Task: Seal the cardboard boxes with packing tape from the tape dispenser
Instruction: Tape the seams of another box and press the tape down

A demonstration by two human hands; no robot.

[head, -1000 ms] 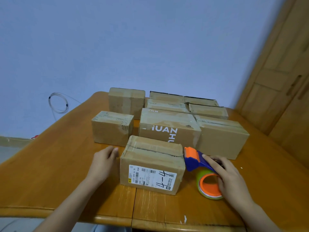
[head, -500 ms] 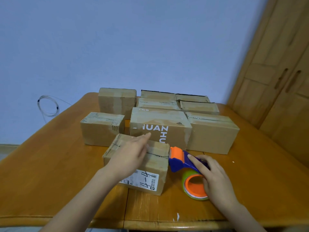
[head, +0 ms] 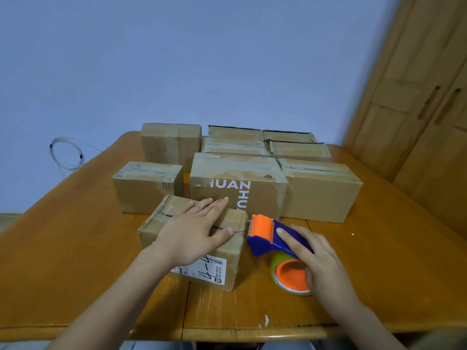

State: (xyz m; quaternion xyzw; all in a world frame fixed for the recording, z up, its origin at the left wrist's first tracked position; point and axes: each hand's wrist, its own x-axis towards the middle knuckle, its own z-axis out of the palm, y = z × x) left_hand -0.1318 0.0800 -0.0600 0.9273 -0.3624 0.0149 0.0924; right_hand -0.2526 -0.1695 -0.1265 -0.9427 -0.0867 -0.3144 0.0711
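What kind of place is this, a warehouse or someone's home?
Most likely a room in a home, not a warehouse. The boxes sit on a wooden table like a dining table, a wooden wardrobe stands at the right, and the wall is plain painted blue.

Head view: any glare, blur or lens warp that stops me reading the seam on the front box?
Head view: even, soft light with faint shadows; tape sheen on the rear boxes only; wide-angle bending at the wardrobe edge; sharp at centre. The left hand covers much of the front box seam; the right hand holds the tape dispenser.
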